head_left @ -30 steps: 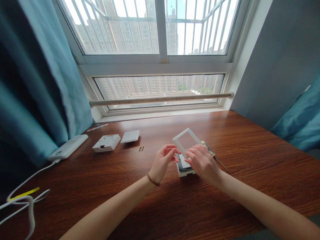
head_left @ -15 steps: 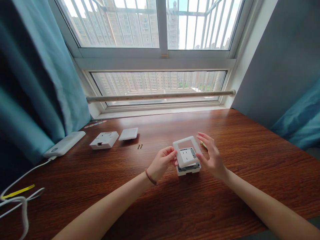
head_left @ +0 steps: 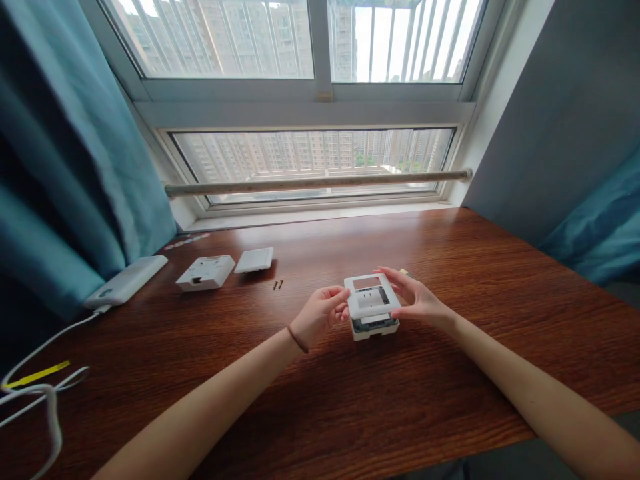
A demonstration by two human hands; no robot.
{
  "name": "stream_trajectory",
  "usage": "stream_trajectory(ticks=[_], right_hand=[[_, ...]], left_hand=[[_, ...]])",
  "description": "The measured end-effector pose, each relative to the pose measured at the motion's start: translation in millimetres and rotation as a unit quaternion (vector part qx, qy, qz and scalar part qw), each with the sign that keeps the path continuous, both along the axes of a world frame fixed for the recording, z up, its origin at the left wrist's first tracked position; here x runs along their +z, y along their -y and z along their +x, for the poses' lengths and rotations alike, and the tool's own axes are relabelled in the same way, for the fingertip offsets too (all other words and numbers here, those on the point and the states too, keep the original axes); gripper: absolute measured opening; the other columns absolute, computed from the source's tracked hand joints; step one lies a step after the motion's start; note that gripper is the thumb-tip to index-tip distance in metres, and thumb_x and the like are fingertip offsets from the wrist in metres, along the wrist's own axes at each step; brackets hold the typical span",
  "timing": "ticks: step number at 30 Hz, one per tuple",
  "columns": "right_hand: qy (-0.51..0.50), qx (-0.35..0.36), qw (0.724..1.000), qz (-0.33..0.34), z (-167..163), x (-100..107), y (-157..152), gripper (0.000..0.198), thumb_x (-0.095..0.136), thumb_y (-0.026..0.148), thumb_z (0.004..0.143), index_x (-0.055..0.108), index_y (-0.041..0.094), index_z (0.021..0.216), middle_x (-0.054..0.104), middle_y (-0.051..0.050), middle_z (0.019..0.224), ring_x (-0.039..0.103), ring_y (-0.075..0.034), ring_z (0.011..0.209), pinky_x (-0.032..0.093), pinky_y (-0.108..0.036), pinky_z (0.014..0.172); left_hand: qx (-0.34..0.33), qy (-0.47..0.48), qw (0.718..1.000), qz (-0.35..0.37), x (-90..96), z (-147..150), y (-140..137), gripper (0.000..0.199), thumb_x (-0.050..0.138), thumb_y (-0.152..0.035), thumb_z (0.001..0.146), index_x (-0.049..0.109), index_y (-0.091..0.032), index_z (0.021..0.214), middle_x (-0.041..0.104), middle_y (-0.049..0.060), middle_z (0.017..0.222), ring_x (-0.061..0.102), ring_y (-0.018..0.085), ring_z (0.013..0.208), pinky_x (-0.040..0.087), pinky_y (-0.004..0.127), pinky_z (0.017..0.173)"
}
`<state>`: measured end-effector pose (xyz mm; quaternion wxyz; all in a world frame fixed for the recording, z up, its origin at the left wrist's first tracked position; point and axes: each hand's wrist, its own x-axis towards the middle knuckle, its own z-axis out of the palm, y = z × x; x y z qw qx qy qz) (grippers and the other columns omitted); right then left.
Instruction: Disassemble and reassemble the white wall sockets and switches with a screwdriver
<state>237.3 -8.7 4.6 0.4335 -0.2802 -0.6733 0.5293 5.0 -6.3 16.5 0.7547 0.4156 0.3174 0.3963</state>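
A white square socket cover frame (head_left: 372, 311) is held slightly tilted above a wall socket (head_left: 369, 297) on its white mounting box (head_left: 376, 332). The socket's slots show through the frame's opening. My left hand (head_left: 321, 313) pinches the frame's left edge between thumb and fingers. Along the right edge, my right hand (head_left: 416, 300) grips the frame, thumb near the front corner and fingers toward the back. A gap shows between frame and box at the front; contact at the back is hidden. Behind my right fingers, a small yellowish item (head_left: 405, 272) is partly covered.
Left of my hands lie two screws (head_left: 277, 285), a white switch panel (head_left: 254, 260) and another white box (head_left: 205, 273). Farther left are a white power bank (head_left: 126, 281) with its cable (head_left: 55, 427) and a yellow strip (head_left: 39, 375). The window wall bounds the wooden table (head_left: 300, 400).
The frame has tipped flatter and come down closer to the socket. My right hand has moved in, its spread fingers closing on the frame's right side. The view has shifted slightly.
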Motion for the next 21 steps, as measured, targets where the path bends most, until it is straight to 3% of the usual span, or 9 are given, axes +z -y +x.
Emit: stream_trajectory(ticks=[5,9,12,16,21], right_hand=[[0.0,-0.022,1.0,-0.001,0.0,-2.7,-3.0,0.077,0.078,0.026,0.062,0.041,0.029,0.129,0.044,-0.008,0.134,0.038,-0.024,0.126,0.025,-0.043,0.106],[0.023,-0.02,1.0,0.007,0.9,-4.3,-5.1,0.084,0.079,0.029,0.058,0.037,0.03,0.131,0.043,-0.008,0.134,0.035,-0.024,0.127,0.024,-0.043,0.107],[0.037,-0.006,0.999,0.008,4.1,-6.1,-7.6,0.089,0.08,0.029,0.057,0.034,0.031,0.133,0.041,-0.008,0.135,0.035,-0.024,0.128,0.021,-0.044,0.108],[0.071,0.014,0.997,-0.009,9.1,-8.1,-10.7,0.094,0.081,0.029,0.056,0.029,0.033,0.135,0.039,-0.008,0.136,0.034,-0.025,0.128,0.021,-0.046,0.107],[0.14,0.038,0.989,-0.004,11.6,-5.6,-10.3,0.098,0.081,0.026,0.055,0.026,0.033,0.136,0.038,-0.007,0.136,0.031,-0.023,0.13,0.019,-0.044,0.108]], left_hand=[[0.073,-0.078,0.992,0.075,1.3,-0.6,1.2,0.048,0.075,-0.034,0.062,0.053,-0.014,0.101,0.059,0.0,0.077,0.053,0.007,0.057,0.042,0.02,0.054],[0.031,-0.152,0.977,0.143,8.5,-3.6,3.1,0.07,0.078,-0.028,0.057,0.045,-0.013,0.116,0.059,0.003,0.085,0.056,0.013,0.075,0.046,0.028,0.07],[0.022,-0.249,0.944,0.217,12.5,-7.5,3.3,0.076,0.081,-0.029,0.051,0.045,-0.014,0.117,0.056,0.007,0.097,0.054,0.019,0.087,0.045,0.034,0.076],[0.019,-0.336,0.891,0.303,6.9,-11.3,1.7,0.079,0.084,-0.031,0.043,0.047,-0.017,0.112,0.04,0.012,0.12,0.044,0.027,0.11,0.041,0.041,0.09],[0.003,-0.34,0.887,0.314,-5.8,-11.4,2.5,0.08,0.083,-0.035,0.046,0.043,-0.018,0.114,0.038,0.012,0.122,0.037,0.031,0.119,0.033,0.046,0.1]])
